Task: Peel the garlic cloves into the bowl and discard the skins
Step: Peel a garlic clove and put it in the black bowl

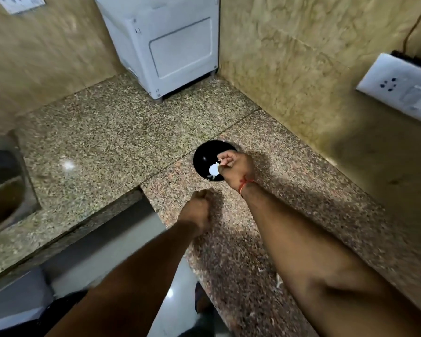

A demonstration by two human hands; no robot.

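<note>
The right hand [233, 170] is held over the near right rim of the black bowl [204, 154], its fingers curled tight, and a white garlic clove [214, 169] is pinched at the fingertips just above the bowl. A red thread [245, 184] is tied round that wrist. The left hand [199, 207] is seen bunched near the counter's front edge [141, 188]; whether anything is held there cannot be told. More white bits [212, 177] lie inside the bowl.

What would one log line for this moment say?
right hand: holds garlic over bowl | left hand: curled on counter
</note>
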